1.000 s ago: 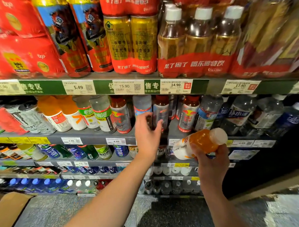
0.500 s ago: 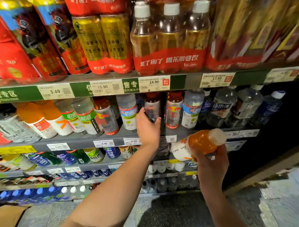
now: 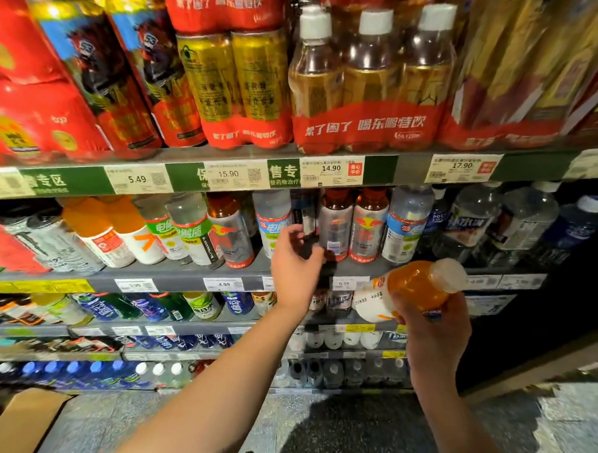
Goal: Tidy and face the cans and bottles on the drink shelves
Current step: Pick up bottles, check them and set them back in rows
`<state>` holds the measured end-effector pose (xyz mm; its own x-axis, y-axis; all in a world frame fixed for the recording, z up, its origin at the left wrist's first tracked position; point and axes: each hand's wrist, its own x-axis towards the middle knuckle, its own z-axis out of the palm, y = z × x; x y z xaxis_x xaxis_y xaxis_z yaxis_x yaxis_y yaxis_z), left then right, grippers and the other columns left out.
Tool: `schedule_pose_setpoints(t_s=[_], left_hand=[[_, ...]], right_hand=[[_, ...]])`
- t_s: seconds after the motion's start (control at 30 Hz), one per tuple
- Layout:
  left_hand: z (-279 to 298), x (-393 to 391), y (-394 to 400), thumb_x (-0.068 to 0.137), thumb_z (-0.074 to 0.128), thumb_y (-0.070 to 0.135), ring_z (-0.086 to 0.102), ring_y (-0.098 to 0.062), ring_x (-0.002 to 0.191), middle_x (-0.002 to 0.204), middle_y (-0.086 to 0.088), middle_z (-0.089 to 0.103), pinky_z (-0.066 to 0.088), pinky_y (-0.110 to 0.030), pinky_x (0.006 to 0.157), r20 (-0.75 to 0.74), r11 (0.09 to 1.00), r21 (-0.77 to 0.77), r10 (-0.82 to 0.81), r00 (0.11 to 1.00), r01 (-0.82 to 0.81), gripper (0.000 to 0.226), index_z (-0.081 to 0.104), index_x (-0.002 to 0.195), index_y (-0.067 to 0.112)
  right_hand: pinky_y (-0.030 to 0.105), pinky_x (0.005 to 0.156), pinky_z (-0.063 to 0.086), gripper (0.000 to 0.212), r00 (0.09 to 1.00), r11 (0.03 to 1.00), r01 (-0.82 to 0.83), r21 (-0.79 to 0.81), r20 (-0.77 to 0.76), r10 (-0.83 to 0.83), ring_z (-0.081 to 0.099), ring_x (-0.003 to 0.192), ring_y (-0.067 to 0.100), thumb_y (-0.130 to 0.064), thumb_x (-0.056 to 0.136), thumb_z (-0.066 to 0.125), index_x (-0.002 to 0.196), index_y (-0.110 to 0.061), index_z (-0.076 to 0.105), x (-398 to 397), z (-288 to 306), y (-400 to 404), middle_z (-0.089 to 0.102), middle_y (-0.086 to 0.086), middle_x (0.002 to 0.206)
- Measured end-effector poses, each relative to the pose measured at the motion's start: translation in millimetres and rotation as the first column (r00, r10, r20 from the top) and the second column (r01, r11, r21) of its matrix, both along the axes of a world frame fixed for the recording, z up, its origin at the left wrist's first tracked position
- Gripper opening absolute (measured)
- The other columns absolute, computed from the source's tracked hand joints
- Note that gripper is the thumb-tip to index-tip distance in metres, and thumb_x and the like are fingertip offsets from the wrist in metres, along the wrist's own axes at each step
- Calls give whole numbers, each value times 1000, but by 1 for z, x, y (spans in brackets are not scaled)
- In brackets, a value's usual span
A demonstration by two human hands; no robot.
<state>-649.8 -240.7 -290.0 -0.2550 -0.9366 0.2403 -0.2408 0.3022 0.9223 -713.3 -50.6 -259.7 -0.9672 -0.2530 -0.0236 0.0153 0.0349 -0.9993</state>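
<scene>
Head view showed drink shelves stocked in several tiers. Left hand (image 3: 294,263) reached to the second shelf (image 3: 172,277), fingers loosely curled in front of a dark bottle (image 3: 309,223) standing between a blue-label bottle (image 3: 274,221) and a red-cap bottle (image 3: 335,224). Motion blur hid the fingertips; whether the hand gripped the dark bottle or only hovered at it could not be determined. Right hand (image 3: 434,321) held an orange bottle (image 3: 409,289), fingers wrapped under its body. The orange bottle lay tilted almost on its side, white cap to the upper right, white label end to the lower left, held in front of the shelf edge and off the shelf. Matching orange bottles (image 3: 95,231) stood at the left end of the second shelf, leaning left. Top shelf (image 3: 379,164) carried shrink-wrapped packs of gold cans (image 3: 235,83) and white-capped bottles (image 3: 369,82), with price tags (image 3: 331,171) along its front edge. A cardboard box (image 3: 18,423) sat on the floor at lower left.
</scene>
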Motion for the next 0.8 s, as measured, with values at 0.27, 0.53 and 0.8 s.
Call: schedule_pose_setpoints(t_s=[0.27,0.53,0.8], left_hand=[[-8,76,-46,78,83,19,53,-30,117,120,-10,55,46,-46,101,-88,900,-64,425,901,-431,58,52,124,6],[-13,65,-55,75,86,28,51,-23,125,133,-9,56,40,-33,106,8,920,74,384,923,-384,83,42,142,7],[-21,65,-77,77,82,24,54,-24,127,139,-5,57,45,-39,105,75,964,159,201,977,-211,79,42,144,15]], right_hand=[[59,82,56,73,995,996,-86,21,-55,87,67,105,25,-55,60,84,124,-30,59,22,2,-36,69,-4,114],[57,85,57,77,991,995,-76,63,-102,82,63,108,18,-55,60,79,126,-22,58,55,10,-57,66,-1,114],[56,86,57,75,996,996,40,77,-88,-33,67,101,14,-53,59,79,125,-23,59,75,11,-60,69,-7,106]])
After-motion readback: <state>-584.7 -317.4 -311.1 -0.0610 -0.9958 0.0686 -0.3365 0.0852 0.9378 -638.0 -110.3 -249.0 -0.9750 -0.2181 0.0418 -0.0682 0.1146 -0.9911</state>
